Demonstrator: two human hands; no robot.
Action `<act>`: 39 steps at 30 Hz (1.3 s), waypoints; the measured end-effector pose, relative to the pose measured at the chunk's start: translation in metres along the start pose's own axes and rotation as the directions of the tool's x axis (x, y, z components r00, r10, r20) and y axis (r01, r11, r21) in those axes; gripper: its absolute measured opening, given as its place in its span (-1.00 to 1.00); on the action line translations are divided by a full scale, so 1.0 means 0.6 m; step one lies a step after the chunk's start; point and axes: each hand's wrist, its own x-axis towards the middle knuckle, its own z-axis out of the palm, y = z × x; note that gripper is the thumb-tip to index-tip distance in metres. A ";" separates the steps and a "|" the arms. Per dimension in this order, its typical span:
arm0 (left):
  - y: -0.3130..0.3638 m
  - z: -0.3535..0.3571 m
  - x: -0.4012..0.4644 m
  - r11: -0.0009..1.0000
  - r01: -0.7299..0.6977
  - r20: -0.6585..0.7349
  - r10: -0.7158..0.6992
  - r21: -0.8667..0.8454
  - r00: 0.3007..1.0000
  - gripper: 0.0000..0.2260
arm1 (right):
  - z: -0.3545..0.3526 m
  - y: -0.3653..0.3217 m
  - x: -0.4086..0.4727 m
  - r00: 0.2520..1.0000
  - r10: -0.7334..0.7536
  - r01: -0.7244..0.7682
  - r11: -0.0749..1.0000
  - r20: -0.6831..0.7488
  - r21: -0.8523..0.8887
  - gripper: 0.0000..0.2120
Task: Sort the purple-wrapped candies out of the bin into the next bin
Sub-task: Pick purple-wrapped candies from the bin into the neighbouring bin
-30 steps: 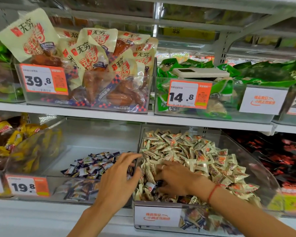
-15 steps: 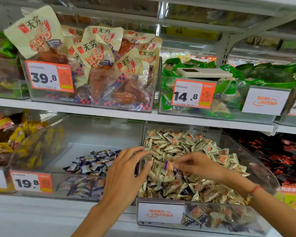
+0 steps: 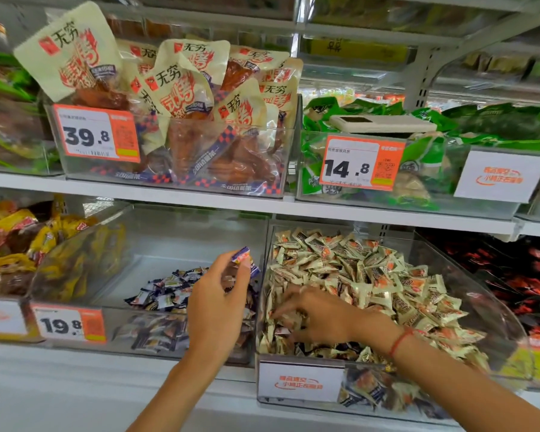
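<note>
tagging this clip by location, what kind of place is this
Most likely a shop's snack aisle: white shelving lined with clear bins of wrapped snacks, orange price tags reading 14.8 and 39.8 clipped to the bin fronts, and hanging snack packets on the upper shelf.

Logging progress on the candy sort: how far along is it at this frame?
Partly done. A pile of purple-wrapped candies already lies in the left bin. In hand: the left hand pinches one purple candy over that bin, not yet dropped. The right hand digs in the cream-wrapped pile of the right bin, where dark wrappers show near the front. How many remain cannot be told.
</note>
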 end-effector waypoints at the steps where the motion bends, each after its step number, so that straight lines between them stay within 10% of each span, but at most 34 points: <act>1: -0.004 -0.001 0.001 1.000 0.011 0.014 -0.012 0.014 1.000 -0.90 | 0.003 0.000 0.004 1.000 -0.004 0.005 0.990 0.012 -0.141 -0.60; 6: -0.015 -0.005 -0.001 0.998 0.039 0.045 -0.041 0.046 0.998 -0.87 | 0.005 -0.004 0.015 0.993 -0.110 0.092 0.931 -0.031 -0.353 -0.69; 12: -0.010 -0.006 0.000 0.997 0.042 0.056 -0.045 0.059 0.997 -0.87 | -0.005 0.022 -0.006 0.993 0.120 -0.107 0.939 -0.020 0.327 -0.79; 16: -0.010 -0.006 -0.002 0.993 -0.040 0.069 0.033 0.112 0.997 -0.90 | -0.027 0.040 -0.049 0.926 0.378 -0.175 0.430 0.000 0.885 -0.77; 21: 0.008 -0.003 -0.009 0.978 -0.136 0.083 0.124 0.159 0.989 -0.83 | -0.055 0.060 -0.119 0.916 0.401 -0.066 0.090 0.025 0.994 -0.77; 26: 0.013 0.005 -0.013 0.966 -0.168 0.107 0.150 0.195 0.983 -0.78 | -0.072 0.051 -0.130 0.920 0.388 -0.291 0.576 0.058 0.764 -0.85; 30: 0.016 0.012 -0.017 0.959 -0.190 0.132 0.165 0.210 0.977 -0.78 | -0.072 0.060 -0.119 0.982 0.182 -0.191 0.934 0.056 0.302 -0.81; 39: 0.010 0.021 -0.018 0.956 -0.203 0.148 0.174 0.212 0.974 -0.72 | -0.040 0.074 -0.090 0.978 0.145 -0.093 0.946 0.151 -0.311 -0.73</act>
